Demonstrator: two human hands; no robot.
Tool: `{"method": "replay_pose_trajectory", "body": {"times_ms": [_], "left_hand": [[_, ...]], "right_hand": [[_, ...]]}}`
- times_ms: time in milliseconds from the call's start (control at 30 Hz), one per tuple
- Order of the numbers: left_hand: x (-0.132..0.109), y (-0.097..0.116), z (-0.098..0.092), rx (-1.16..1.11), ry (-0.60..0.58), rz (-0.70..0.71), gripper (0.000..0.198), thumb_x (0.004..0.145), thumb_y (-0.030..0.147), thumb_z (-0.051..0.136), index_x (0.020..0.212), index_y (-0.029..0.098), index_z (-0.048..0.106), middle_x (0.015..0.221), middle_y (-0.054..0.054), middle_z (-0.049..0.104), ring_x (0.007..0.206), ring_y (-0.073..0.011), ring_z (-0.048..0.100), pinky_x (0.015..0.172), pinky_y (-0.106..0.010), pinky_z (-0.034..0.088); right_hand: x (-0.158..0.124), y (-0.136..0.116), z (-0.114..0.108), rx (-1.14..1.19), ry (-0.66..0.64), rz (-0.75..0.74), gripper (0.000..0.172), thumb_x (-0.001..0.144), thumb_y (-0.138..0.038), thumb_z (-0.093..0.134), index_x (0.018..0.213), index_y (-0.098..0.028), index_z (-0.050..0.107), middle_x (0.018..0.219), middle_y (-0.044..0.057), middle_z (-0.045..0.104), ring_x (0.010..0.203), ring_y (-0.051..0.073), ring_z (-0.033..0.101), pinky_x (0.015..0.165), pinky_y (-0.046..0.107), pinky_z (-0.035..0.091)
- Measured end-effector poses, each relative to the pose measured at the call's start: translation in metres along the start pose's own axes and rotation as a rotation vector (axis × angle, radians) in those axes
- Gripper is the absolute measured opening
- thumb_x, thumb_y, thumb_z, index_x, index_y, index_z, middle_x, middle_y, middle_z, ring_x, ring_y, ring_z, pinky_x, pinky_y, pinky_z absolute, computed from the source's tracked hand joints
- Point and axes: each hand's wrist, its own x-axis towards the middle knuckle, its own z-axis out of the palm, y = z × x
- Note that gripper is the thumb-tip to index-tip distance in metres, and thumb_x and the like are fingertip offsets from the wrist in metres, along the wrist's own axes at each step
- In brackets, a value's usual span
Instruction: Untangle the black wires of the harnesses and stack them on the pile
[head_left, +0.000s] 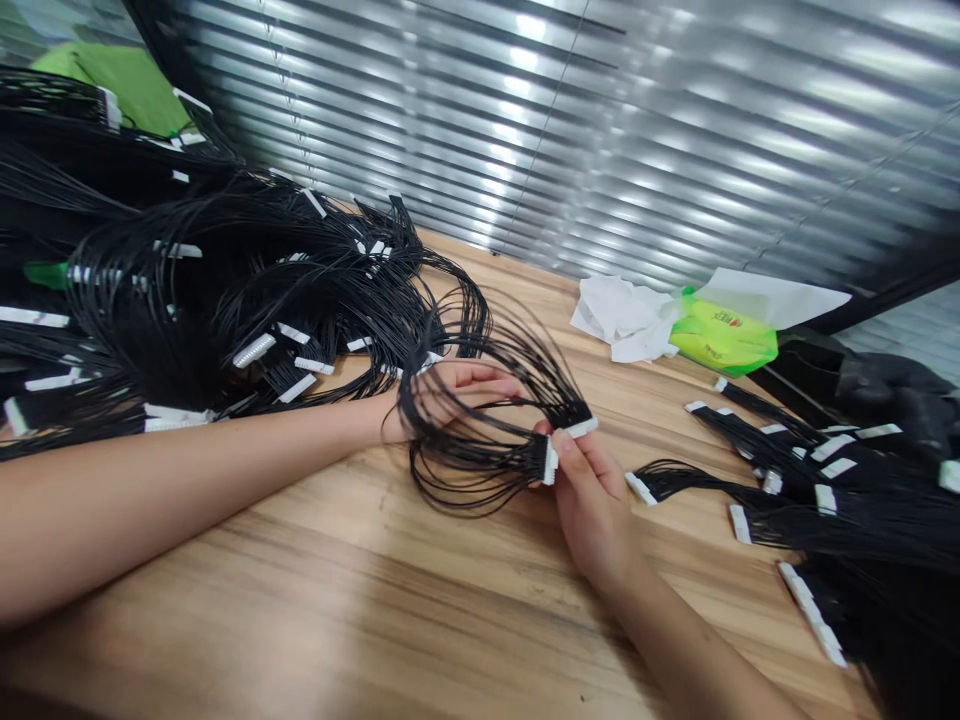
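Note:
A looped wire harness (435, 420) of thin black wires, with a white connector at each end, is in front of me above the table. My right hand (592, 490) pinches it by the ends, thumb and fingers at one white connector (551, 462); the other white connector (583, 428) sits just above the fingertips. Behind the curved wires, my left hand (469, 385) has its fingers stretched out towards the right, with the wires passing in front of its palm. Its thumb is hidden by the loop.
A large heap of similar black harnesses (187, 270) covers the table's left side. More harnesses (825, 500) lie at the right. White tissues (622, 315) and a bright green packet (724, 335) rest at the back, before metallic blinds (525, 130). The wooden tabletop (360, 600) stretches below my arms.

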Motion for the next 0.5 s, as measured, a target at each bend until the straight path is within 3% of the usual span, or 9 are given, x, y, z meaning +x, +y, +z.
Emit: {"method": "replay_pose_trajectory", "body": {"times_ms": [100,267,400,500], "left_hand": [[0.003,-0.003,-0.005,0.063,0.011,0.050,0.040,0.078,0.052,0.064,0.089,0.014,0.069,0.085,-0.004,0.070,0.079,-0.0144,0.064,0.079,-0.027,0.051],[-0.001,0.004,-0.007,0.235,0.255,0.180,0.036,0.076,0.048,0.067,0.088,0.013,0.067,0.090,-0.004,0.068,0.085,-0.0152,0.060,0.082,-0.026,0.047],[-0.001,0.009,-0.003,0.103,0.354,0.148,0.036,0.065,0.041,0.077,0.084,0.013,0.066,0.080,-0.001,0.064,0.075,-0.0115,0.056,0.068,-0.021,0.046],[0.000,0.012,-0.001,-0.071,0.359,0.054,0.033,0.063,0.035,0.079,0.083,0.013,0.064,0.066,0.004,0.055,0.055,-0.0043,0.045,0.047,-0.014,0.036]], "right_hand": [[0.003,0.000,-0.001,-0.010,0.182,-0.072,0.029,0.075,-0.048,0.069,0.085,-0.021,0.070,0.070,-0.001,0.063,0.058,0.011,0.049,0.053,0.024,0.043],[0.003,-0.003,0.002,-0.037,0.276,-0.148,0.030,0.076,-0.048,0.067,0.087,-0.020,0.069,0.065,-0.002,0.059,0.055,0.010,0.047,0.047,0.022,0.041],[0.002,-0.006,0.003,-0.058,0.292,-0.151,0.031,0.077,-0.048,0.066,0.087,-0.020,0.068,0.063,-0.003,0.057,0.055,0.010,0.048,0.047,0.022,0.041],[0.003,-0.008,0.003,-0.050,0.337,-0.134,0.032,0.076,-0.049,0.066,0.086,-0.020,0.067,0.065,-0.003,0.057,0.056,0.010,0.047,0.047,0.020,0.040]]}}
